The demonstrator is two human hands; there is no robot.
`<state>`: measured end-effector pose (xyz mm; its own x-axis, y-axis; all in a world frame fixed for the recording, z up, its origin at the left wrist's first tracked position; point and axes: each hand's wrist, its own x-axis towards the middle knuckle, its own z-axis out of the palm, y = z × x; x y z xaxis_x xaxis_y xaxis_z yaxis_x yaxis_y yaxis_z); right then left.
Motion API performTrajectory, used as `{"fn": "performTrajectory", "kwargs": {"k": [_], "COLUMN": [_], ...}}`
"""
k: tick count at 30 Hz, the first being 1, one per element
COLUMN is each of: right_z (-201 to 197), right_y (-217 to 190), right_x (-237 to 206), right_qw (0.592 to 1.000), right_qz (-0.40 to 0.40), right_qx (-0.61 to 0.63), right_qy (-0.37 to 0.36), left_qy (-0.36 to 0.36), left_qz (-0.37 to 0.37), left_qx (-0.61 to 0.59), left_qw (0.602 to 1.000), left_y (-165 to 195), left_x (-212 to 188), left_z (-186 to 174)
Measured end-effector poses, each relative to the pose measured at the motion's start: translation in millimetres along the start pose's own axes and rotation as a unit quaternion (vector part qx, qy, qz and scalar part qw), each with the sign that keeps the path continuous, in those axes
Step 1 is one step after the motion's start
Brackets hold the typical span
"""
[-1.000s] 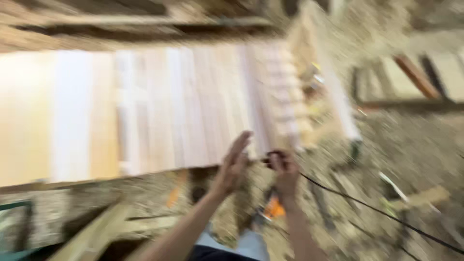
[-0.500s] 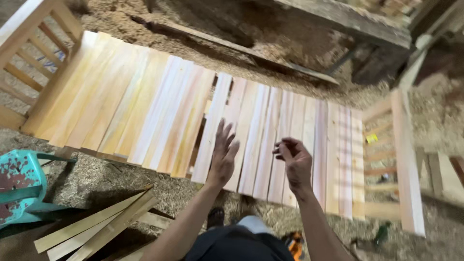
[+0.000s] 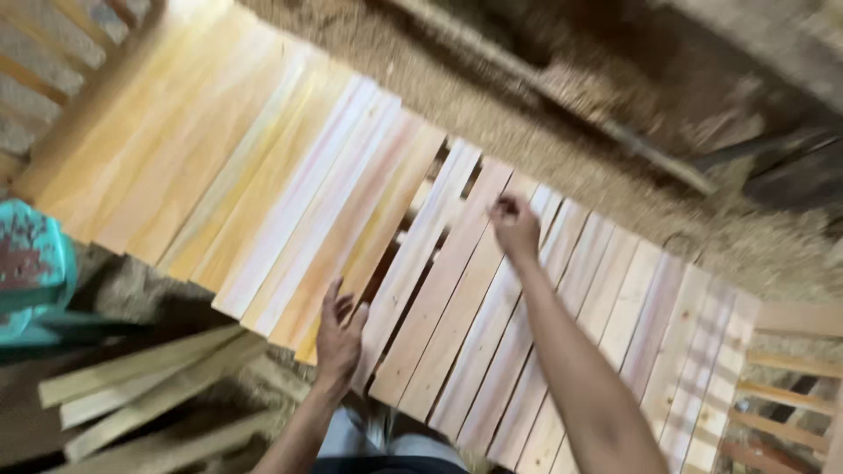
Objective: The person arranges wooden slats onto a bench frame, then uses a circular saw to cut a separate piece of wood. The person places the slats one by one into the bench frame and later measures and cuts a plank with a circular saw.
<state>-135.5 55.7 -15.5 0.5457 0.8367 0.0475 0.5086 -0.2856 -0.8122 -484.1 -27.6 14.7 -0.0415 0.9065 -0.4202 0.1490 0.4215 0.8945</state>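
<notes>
left hand (image 3: 338,338) flat and open, grip loose, resting on the near end of a plank (image 3: 420,254) in the row of pale planks (image 3: 263,175). right hand (image 3: 515,226) farther up, fingers curled, touching the next plank (image 3: 457,307); can't tell if pinching anything. loose sticks (image 3: 149,386) lower left, beside a teal stool (image 3: 31,272). sawdust (image 3: 492,114) beyond.

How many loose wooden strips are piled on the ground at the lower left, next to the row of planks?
4 can be made out: pale loose wooden strips and, fanned below the left hand. Motion blur and the frame edge may hide more.
</notes>
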Motion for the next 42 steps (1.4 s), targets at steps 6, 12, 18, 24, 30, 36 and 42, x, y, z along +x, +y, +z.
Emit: {"fn": "performTrajectory", "kwargs": {"k": [6,12,18,24,30,36,42], "right_z": [30,45,62,79,73,62,64], "right_y": [15,18,65,79,77,91,94], "right_x": [80,139,144,139,131,139,144], "right_qw": [0.994,0.963,0.977,0.964,0.98,0.987,0.984], "right_qz": [-0.013,0.01,-0.038,0.07,0.044,-0.023,0.013], "right_qx": [-0.088,-0.195,-0.093,0.189,0.11,-0.059,-0.057], "right_qy": [-0.071,-0.187,-0.189,-0.171,-0.16,-0.148,-0.169], "left_qy": [-0.086,-0.023,0.007,0.004,0.039,-0.016,-0.023], "left_qz": [0.086,0.205,0.177,0.125,0.132,0.13,0.089], "left_qx": [0.263,0.43,0.411,0.341,0.338,0.339,0.369], "left_qw": [0.957,0.879,0.894,0.932,0.931,0.931,0.925], "left_y": [-8,-22,-43,-36,-36,-42,-45], "left_x": [11,37,21,22,19,21,25], "left_z": [54,77,71,64,66,70,66]}}
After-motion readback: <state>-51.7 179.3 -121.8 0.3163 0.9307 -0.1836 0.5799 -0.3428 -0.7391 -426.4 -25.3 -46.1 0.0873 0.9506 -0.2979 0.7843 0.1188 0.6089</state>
